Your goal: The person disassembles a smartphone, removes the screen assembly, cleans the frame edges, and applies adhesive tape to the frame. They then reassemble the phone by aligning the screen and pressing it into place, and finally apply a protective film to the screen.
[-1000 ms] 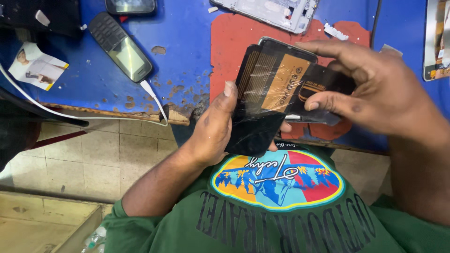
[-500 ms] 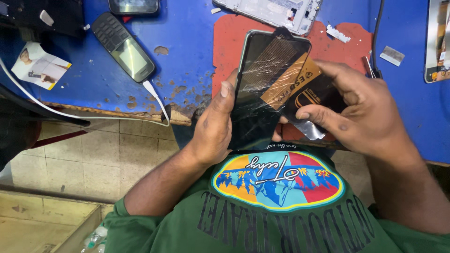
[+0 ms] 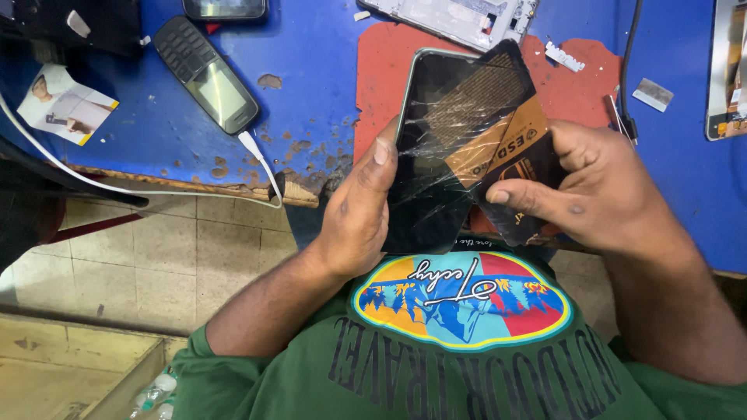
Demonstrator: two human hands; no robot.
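Observation:
My left hand [image 3: 354, 222] grips a black smartphone [image 3: 428, 179] by its left edge, holding it upright over the table's front edge, thumb on the cracked, reflective screen. My right hand [image 3: 603, 190] pinches a black and gold flat pouch [image 3: 506, 128] that lies partly over the phone's right side, thumb pressed on it. Both hands are in front of my green printed shirt.
A blue worn table [image 3: 311, 85] carries a red mat [image 3: 381, 70], a keypad phone [image 3: 206, 74] with a white cable [image 3: 261, 159], a small photo [image 3: 66, 105], a bare phone frame [image 3: 459, 17], a black cable [image 3: 626, 62], and another device [image 3: 727, 70] at right. Tiled floor lies below left.
Both hands have raised the phone and pouch and turned the phone more upright toward me. The pouch now lies further over the phone's right side.

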